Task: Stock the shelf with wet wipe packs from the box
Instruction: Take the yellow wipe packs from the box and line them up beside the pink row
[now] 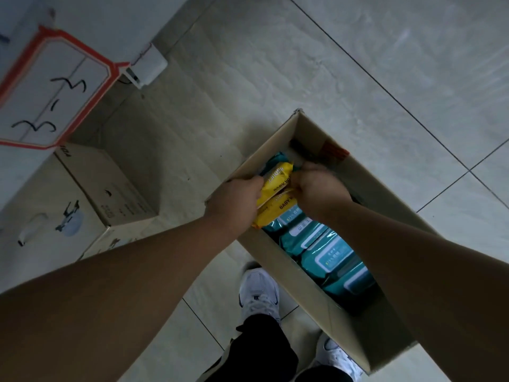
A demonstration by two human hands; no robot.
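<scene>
Left hand (237, 201) and right hand (321, 188) both clamp the yellow baby wipe packs (276, 179) from either end; lift them straight up, squeezing evenly, clear of the cardboard box (305, 310) walls

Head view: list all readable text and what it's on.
"3-3": handwritten on the red-framed sign.
"BABY W", rest hidden: yellow packs, held by the left hand and right hand.
Teal packs, labels: too blurred to read.
Small carton, print: too small to read.
</scene>
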